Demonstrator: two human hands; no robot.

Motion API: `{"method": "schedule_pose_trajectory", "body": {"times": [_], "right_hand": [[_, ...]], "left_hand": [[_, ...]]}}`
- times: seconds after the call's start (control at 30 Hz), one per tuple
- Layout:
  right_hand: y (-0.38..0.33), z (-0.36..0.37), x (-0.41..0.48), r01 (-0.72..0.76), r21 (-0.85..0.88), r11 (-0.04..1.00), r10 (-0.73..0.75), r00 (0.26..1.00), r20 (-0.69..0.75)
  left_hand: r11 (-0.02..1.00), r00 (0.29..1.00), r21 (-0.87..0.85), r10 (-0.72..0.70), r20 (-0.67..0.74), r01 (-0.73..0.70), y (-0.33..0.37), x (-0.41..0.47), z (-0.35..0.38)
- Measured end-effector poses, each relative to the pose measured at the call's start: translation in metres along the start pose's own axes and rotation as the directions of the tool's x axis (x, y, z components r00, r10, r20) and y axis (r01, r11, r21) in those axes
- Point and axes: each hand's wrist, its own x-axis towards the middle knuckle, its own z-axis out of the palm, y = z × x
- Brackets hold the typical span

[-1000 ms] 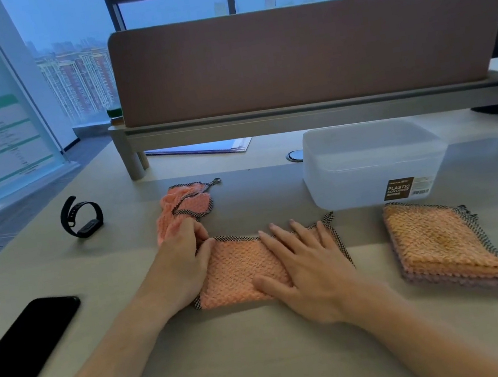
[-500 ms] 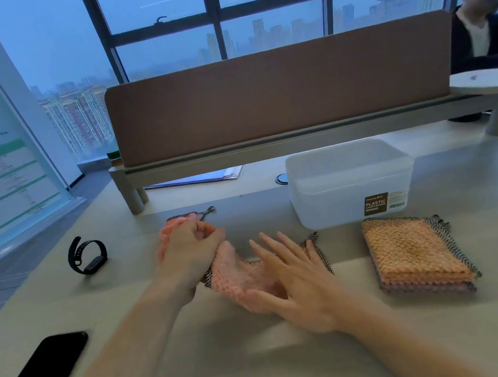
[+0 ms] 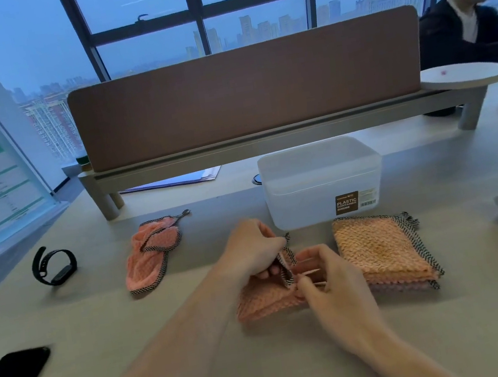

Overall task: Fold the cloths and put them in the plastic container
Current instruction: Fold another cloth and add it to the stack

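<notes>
Orange cloth (image 3: 266, 303) lies on desk (image 3: 460, 334) just beside folded stack (image 3: 378, 249), near plastic container (image 3: 321, 177). L hand (image 3: 251, 250) grips its trimmed edge, R hand (image 3: 332, 289) pinches adj. layer, prob. to align corners for next fold

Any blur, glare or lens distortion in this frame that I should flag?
Head view: dim bluish window light, no glare on the table; wide-angle lens makes the window frame lean; the person at upper right is motion-smeared; the left hand and right hand gripping the cloth are slightly soft; the plastic container label is legible.
</notes>
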Motion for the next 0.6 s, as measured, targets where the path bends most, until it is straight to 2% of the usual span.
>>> {"method": "schedule_pose_trajectory", "body": {"times": [0.1,0.27,0.33,0.4,0.43,0.5,0.6], "right_hand": [[0.001,0.001,0.002,-0.002,-0.019,1.0,0.002,1.0,-0.016],[0.002,0.001,0.001,0.036,-0.022,0.999,-0.037,0.999,-0.02],[0.003,0.0,-0.001,0.038,-0.047,0.998,-0.038,0.999,-0.005],[0.006,0.001,-0.001,0.052,-0.078,0.996,-0.052,0.999,-0.003],[0.007,0.002,-0.001,0.07,-0.099,0.993,-0.071,0.997,-0.001],[0.008,0.003,-0.001,0.108,-0.147,0.983,-0.107,0.994,0.012],[0.005,0.001,-0.003,0.22,-0.266,0.939,-0.217,0.975,0.04]], "left_hand": [[0.999,1.0,0.037,0.007,0.01,-0.008,-0.001,0.0,0.013],[0.999,0.994,-0.008,0.047,-0.1,-0.048,-0.006,-0.002,0.007],[0.986,0.97,-0.031,0.153,-0.188,-0.162,-0.019,-0.007,-0.003],[0.937,0.879,0.127,0.349,-0.326,-0.325,-0.041,-0.015,-0.015],[0.892,0.829,0.208,0.45,-0.333,-0.401,-0.054,-0.019,-0.02],[0.801,0.785,0.288,0.586,-0.201,-0.524,-0.08,-0.025,-0.027],[0.759,0.815,0.351,0.579,0.021,-0.548,-0.103,-0.033,-0.025]]}}
